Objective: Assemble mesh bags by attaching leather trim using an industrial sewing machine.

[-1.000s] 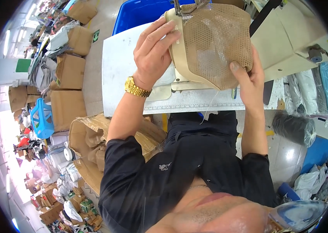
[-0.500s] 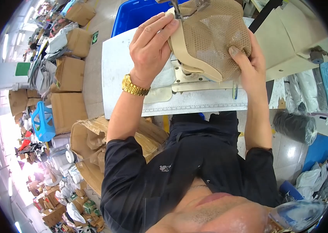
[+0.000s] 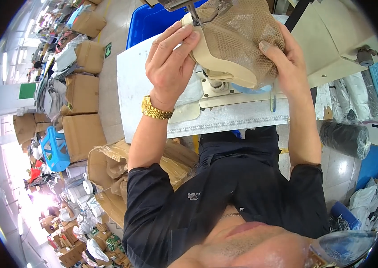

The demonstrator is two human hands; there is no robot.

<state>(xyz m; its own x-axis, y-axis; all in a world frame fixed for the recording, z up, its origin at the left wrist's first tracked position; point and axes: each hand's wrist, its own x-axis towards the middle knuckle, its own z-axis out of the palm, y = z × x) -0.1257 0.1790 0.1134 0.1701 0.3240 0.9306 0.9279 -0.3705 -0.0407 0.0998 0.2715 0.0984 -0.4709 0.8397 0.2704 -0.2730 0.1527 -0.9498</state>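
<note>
Head view, top centre: tan mesh cap piece (image 3: pixel 238 42) held up under the sewing machine needle (image 3: pixel 194 15), raised higher in the frame than a second ago. Left hand (image 3: pixel 171 67) pinching the cream padded edge, right hand (image 3: pixel 287 62) clamped on the mesh side. White surface (image 3: pixel 139 89) beneath; cardboard boxes (image 3: pixel 81 96) at left.

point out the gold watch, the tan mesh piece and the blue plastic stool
gold watch (image 3: pixel 156 110), head view, on the band at the left wrist
tan mesh piece (image 3: pixel 238 38), head view, on the netted middle
blue plastic stool (image 3: pixel 55 148), head view, on its side panel
</note>
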